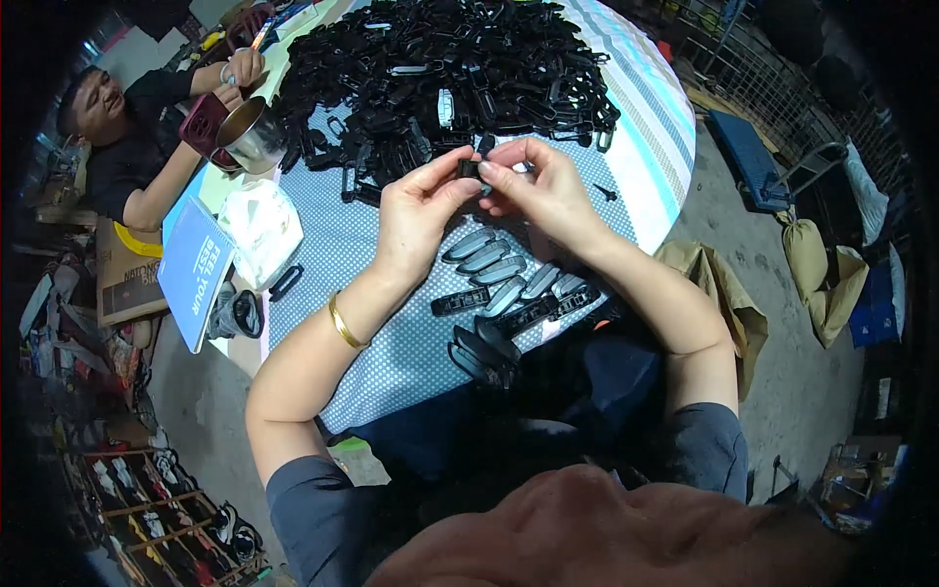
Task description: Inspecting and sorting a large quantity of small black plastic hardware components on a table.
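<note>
Over the middle of the table, my left hand (416,215) and my right hand (548,196) meet around a small black plastic piece (469,169). Both thumbs and forefingers pinch it; its lower part is hidden by the fingers. Just beyond them spreads a big heap of black plastic parts (440,88), many shaped like oblong frames. Closer to me lie several grey, smooth oval pieces (486,259) in rough rows. Beside these are black slotted parts (528,315) and dark oval pieces (479,352) near the table's front edge.
On the left of the patterned tablecloth (352,367) are a metal mug (249,132), a crumpled clear plastic bag (262,235) and a blue notebook (199,264). Another person (147,147) sits at far left beside a dark red phone (202,122). A blue platform trolley (745,157) stands right.
</note>
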The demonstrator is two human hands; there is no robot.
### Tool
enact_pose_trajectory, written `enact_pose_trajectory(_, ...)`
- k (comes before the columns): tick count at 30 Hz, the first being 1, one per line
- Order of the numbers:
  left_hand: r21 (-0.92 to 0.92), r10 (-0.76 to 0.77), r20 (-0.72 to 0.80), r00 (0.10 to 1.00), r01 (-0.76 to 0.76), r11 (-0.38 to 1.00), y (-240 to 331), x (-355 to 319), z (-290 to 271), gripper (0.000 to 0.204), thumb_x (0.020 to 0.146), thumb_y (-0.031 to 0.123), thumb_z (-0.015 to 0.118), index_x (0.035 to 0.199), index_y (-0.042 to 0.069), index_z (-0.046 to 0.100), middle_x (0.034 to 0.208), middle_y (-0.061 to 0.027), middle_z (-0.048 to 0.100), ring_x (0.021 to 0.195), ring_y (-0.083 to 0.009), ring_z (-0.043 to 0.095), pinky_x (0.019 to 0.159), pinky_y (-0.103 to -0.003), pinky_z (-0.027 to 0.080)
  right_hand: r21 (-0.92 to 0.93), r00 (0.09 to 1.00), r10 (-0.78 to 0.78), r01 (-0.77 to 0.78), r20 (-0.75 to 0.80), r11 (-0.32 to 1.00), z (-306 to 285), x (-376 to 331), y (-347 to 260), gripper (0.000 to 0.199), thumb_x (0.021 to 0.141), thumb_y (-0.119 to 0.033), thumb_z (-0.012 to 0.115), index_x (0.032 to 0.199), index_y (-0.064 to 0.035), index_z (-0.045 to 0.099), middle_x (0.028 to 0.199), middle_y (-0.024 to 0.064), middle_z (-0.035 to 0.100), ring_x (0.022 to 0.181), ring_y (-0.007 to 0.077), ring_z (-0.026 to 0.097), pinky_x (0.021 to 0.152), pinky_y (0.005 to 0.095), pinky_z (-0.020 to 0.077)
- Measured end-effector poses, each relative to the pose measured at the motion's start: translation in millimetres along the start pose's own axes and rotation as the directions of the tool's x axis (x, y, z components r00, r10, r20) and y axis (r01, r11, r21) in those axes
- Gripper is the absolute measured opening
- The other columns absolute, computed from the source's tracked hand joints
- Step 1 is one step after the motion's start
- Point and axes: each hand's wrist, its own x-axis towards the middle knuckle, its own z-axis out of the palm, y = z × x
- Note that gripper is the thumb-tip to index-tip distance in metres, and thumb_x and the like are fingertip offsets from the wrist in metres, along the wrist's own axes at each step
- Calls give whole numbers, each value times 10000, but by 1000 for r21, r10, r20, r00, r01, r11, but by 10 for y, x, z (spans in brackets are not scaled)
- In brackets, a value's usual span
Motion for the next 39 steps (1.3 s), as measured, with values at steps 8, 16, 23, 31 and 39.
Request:
enact_pose_trajectory(8,-416,-42,169,985,110,903,65,63,-86,277,901,93,526,1152,-21,553,1056,-96,617,969,-146,578,885,-270,455,-497,983,-29,116,181,860,-91,-7,-157,345,831,-213,649,1067,18,552,832,46,598,645,61,567,523,192,470)
enact_pose_trajectory(16,-220,36,255,966,21,975,86,96,-214,284,892,135,551,1131,-18,560,1039,-111,626,975,-162,572,902,-287,428,-648,838,-470,525,278,551,-35,-55,-55,281,780,-185,675,959,28,644,788,167,640,648,225,621,583,299,478)
enact_pose_trajectory(23,500,-121,282,952,-38,865,199,164,-309,341,852,149,604,1157,10,541,830,-12,631,747,-52,561,678,-200,452,99,814,-446,443,372,891,-320,-350,-769,276,899,-286,520,821,-41,621,720,45,605,606,157,570,698,371,490)
enact_pose_trajectory(31,689,211,427,879,-467,554,58,200,-141,246,786,178,631,954,-2,633,924,-136,626,914,-297,554,837,-364,427,736,427,-665,-3,613,676,-585,-1287,-1119,306,903,-334,493,747,-90,593,626,47,587,546,135,555,495,326,544)
enact_pose_trajectory(39,832,341,413,844,-502,235,-78,309,-139,321,739,87,659,1046,11,603,1044,-123,565,954,-298,503,839,-360,430,861,315,-880,256,355,439,-520,-1294,-1012,85,823,-156,567,856,-79,580,834,63,579,749,169,543,683,313,470)
